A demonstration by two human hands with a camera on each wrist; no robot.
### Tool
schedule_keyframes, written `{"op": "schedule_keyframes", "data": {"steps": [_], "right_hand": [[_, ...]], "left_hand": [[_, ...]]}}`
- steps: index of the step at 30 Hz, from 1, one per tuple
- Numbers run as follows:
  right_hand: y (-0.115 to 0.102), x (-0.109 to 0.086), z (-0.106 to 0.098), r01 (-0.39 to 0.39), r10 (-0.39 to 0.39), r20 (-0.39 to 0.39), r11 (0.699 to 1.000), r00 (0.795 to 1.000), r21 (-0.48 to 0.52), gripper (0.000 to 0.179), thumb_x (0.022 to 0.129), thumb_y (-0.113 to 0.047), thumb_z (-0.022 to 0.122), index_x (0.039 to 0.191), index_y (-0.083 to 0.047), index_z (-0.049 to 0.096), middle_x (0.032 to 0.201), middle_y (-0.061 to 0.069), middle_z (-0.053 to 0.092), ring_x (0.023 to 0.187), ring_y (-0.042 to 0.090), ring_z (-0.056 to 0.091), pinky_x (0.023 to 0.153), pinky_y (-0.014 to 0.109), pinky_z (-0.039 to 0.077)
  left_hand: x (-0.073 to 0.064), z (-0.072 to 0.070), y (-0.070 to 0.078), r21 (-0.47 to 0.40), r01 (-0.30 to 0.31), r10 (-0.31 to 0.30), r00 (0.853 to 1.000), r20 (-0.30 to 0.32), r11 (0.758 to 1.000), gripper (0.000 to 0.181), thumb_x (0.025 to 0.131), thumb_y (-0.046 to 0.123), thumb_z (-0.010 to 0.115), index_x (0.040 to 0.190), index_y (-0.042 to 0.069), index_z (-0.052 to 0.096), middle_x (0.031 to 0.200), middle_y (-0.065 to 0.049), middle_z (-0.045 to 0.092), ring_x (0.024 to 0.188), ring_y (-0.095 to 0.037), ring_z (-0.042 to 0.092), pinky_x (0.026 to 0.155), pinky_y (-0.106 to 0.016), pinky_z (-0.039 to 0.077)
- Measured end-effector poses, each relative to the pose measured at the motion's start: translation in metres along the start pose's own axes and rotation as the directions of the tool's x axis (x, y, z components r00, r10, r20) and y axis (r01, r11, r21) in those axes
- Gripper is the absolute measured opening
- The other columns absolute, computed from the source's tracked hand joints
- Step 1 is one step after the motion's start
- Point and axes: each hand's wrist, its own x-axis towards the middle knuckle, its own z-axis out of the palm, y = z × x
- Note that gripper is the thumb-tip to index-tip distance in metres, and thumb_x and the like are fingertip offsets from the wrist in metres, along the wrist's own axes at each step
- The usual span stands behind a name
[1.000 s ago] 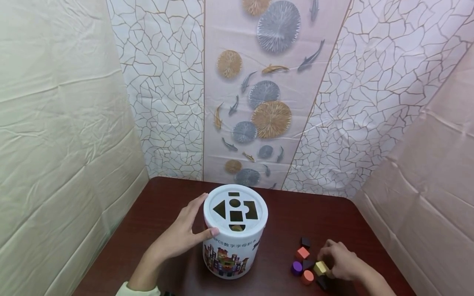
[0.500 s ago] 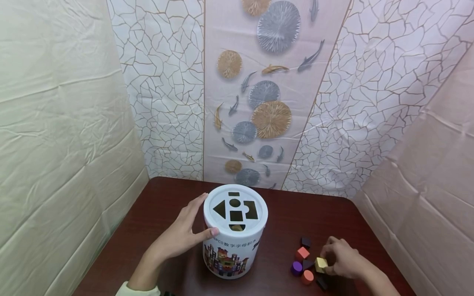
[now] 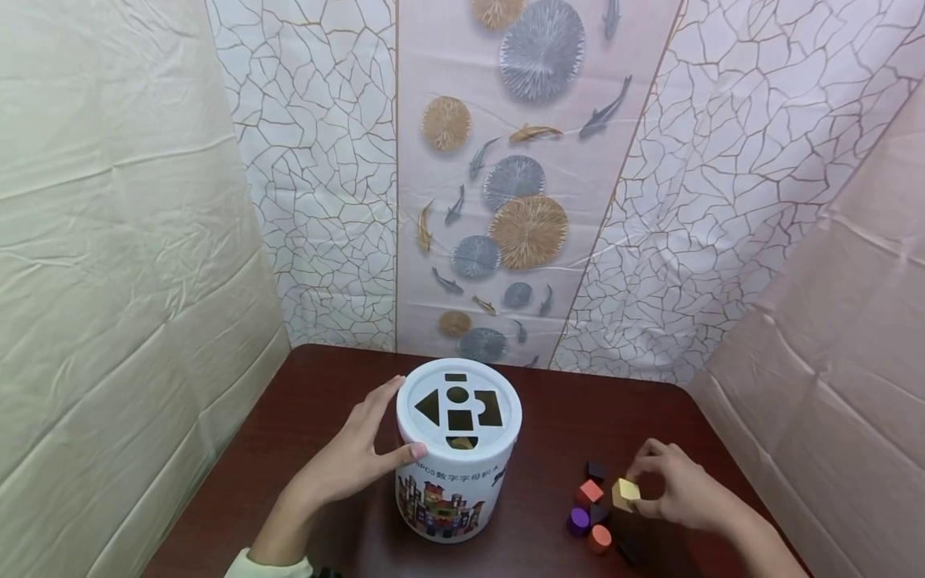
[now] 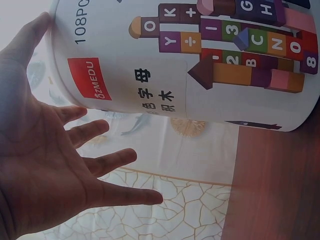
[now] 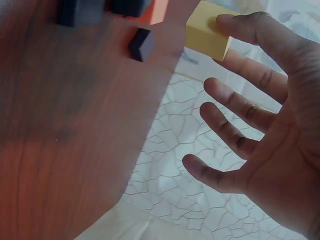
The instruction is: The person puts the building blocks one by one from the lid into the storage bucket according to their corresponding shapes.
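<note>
In the head view a white lidded bucket (image 3: 486,474) with printed toy blocks on its side stands upright at the table's middle. Its lid (image 3: 422,381) has several shaped holes. My left hand (image 3: 345,459) rests against its left side, thumb at the front of the rim and index finger farther back. In the left wrist view the other fingers spread straight beside the bucket (image 4: 125,65). At right, my right hand (image 3: 679,486) pinches a yellow block (image 3: 623,494) between thumb and index finger. The right wrist view shows the yellow block (image 5: 206,31) lifted off the table, other fingers spread apart.
Left of the yellow block lie loose blocks: an orange-red block (image 3: 589,492), a purple cylinder (image 3: 578,522), an orange cylinder (image 3: 600,539) and several dark blocks (image 3: 595,471). The dark red table (image 3: 325,393) is bordered by cloth hangings at the back and sides.
The right hand has lifted the yellow block up and slightly away from the other blocks. The left hand and the bucket have stayed in place.
</note>
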Motion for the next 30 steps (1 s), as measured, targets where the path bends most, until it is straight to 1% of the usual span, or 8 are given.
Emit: {"op": "schedule_keyframes", "data": {"steps": [4, 11, 14, 18, 21, 24, 26, 30], "right_hand": [[-0.01, 0.001, -0.004, 0.026, -0.026, -0.027, 1.0, 0.999, -0.015, 0.025, 0.081, -0.031, 0.098, 0.096, -0.03, 0.078, 0.113, -0.005, 0.063, 0.106, 0.023, 0.057, 0.074, 0.042, 0.051], [-0.024, 0.001, -0.007, 0.082, -0.085, -0.067, 0.995, 0.994, -0.048, 0.026, 0.081, -0.032, 0.099, 0.095, -0.033, 0.077, 0.114, -0.009, 0.062, 0.106, 0.018, 0.055, 0.076, 0.033, 0.051], [-0.027, 0.002, -0.007, 0.113, -0.119, -0.1, 0.992, 0.988, -0.056, 0.027, 0.081, -0.031, 0.099, 0.095, -0.034, 0.076, 0.113, -0.01, 0.061, 0.104, 0.014, 0.054, 0.077, 0.032, 0.051], [-0.032, 0.005, -0.01, 0.161, -0.167, -0.135, 0.986, 0.977, -0.054, 0.028, 0.082, -0.029, 0.099, 0.094, -0.035, 0.075, 0.112, -0.012, 0.061, 0.103, 0.01, 0.051, 0.08, 0.03, 0.051], [-0.036, 0.007, -0.014, 0.169, -0.174, -0.144, 0.984, 0.974, -0.047, 0.028, 0.083, -0.028, 0.097, 0.095, -0.036, 0.074, 0.112, -0.013, 0.061, 0.104, 0.009, 0.05, 0.081, 0.029, 0.051], [-0.042, 0.008, -0.018, 0.169, -0.176, -0.167, 0.984, 0.97, -0.053, 0.029, 0.083, -0.026, 0.097, 0.095, -0.038, 0.073, 0.112, -0.015, 0.06, 0.105, 0.008, 0.051, 0.083, 0.03, 0.053], [-0.046, 0.009, -0.02, 0.18, -0.19, -0.195, 0.981, 0.962, -0.066, 0.031, 0.082, -0.025, 0.098, 0.095, -0.039, 0.073, 0.113, -0.016, 0.061, 0.106, 0.007, 0.052, 0.084, 0.031, 0.053], [-0.055, 0.011, -0.022, 0.22, -0.238, -0.261, 0.971, 0.936, -0.096, 0.036, 0.08, -0.024, 0.1, 0.095, -0.04, 0.071, 0.114, -0.016, 0.062, 0.108, 0.006, 0.053, 0.085, 0.032, 0.055]], "left_hand": [[0.0, 0.0, 0.0, -0.001, 0.0, 0.0, 1.0, -0.002, 1.0, 0.109, 0.093, 0.066, 0.082, 0.176, 0.041, 0.018, 0.185, -0.002, 0.024, 0.168, -0.042, 0.027, 0.122, -0.081, 0.036], [-0.001, 0.0, 0.0, -0.001, -0.004, 0.004, 1.0, -0.003, 1.0, 0.109, 0.093, 0.065, 0.083, 0.177, 0.04, 0.018, 0.185, -0.003, 0.023, 0.168, -0.042, 0.027, 0.122, -0.08, 0.036], [0.0, 0.0, 0.0, 0.0, -0.006, 0.006, 1.0, -0.005, 1.0, 0.109, 0.092, 0.065, 0.083, 0.177, 0.04, 0.018, 0.185, -0.003, 0.023, 0.168, -0.042, 0.026, 0.122, -0.08, 0.036], [0.0, 0.0, -0.001, 0.003, -0.011, 0.011, 1.0, -0.006, 1.0, 0.11, 0.092, 0.065, 0.083, 0.177, 0.039, 0.018, 0.186, -0.001, 0.021, 0.169, -0.041, 0.021, 0.124, -0.081, 0.033], [0.001, 0.0, 0.0, 0.004, -0.018, 0.018, 1.0, -0.011, 1.0, 0.11, 0.091, 0.065, 0.083, 0.177, 0.039, 0.018, 0.186, -0.001, 0.02, 0.17, -0.041, 0.018, 0.124, -0.082, 0.031], [0.001, -0.001, 0.0, 0.003, -0.016, 0.016, 1.0, -0.01, 1.0, 0.111, 0.091, 0.066, 0.083, 0.177, 0.039, 0.019, 0.186, -0.002, 0.02, 0.17, -0.042, 0.018, 0.124, -0.082, 0.031], [0.001, -0.001, 0.0, 0.003, -0.001, 0.001, 1.0, -0.003, 1.0, 0.111, 0.091, 0.066, 0.083, 0.177, 0.04, 0.018, 0.186, -0.002, 0.02, 0.171, -0.041, 0.017, 0.124, -0.083, 0.03], [0.002, -0.001, 0.0, 0.003, 0.032, -0.032, 0.999, 0.015, 0.999, 0.11, 0.091, 0.068, 0.082, 0.176, 0.043, 0.016, 0.186, -0.001, 0.02, 0.173, -0.041, 0.012, 0.124, -0.085, 0.028]]}}
